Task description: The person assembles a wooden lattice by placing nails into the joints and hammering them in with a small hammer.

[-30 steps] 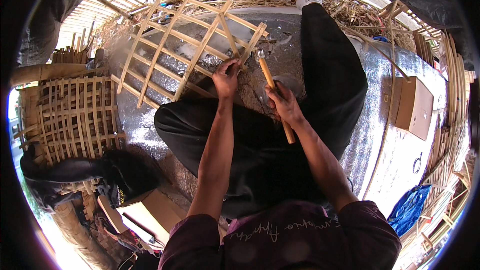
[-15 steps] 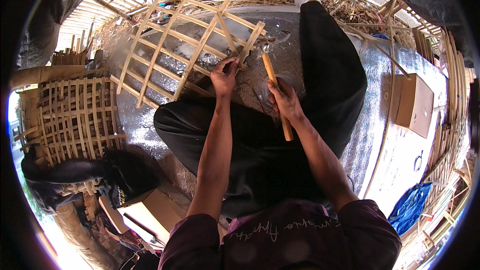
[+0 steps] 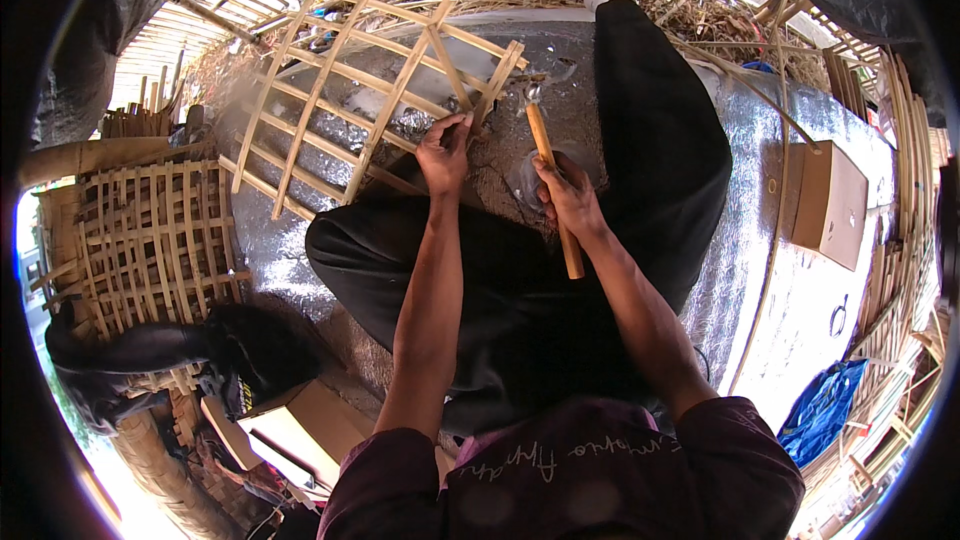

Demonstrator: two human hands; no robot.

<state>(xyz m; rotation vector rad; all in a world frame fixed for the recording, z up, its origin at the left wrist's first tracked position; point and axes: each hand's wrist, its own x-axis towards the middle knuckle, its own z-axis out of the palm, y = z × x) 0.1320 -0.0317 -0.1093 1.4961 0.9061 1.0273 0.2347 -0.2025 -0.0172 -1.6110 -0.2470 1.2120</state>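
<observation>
Bamboo lattice frame (image 3: 370,90): on the foil-covered ground (image 3: 760,270) ahead of the seated person's legs, left of centre. Left hand (image 3: 445,152) on its near right corner. Hammer (image 3: 553,180) in the right hand (image 3: 568,195), just right of that corner. Finished lattice panel (image 3: 150,240): far left. Cardboard box (image 3: 828,202): right. Second box (image 3: 300,430): lower left, beside the person.

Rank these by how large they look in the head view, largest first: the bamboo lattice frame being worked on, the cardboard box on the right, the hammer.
1. Bamboo lattice frame, clearly largest.
2. Cardboard box.
3. Hammer in the right hand: long but thin, covering least area.
</observation>
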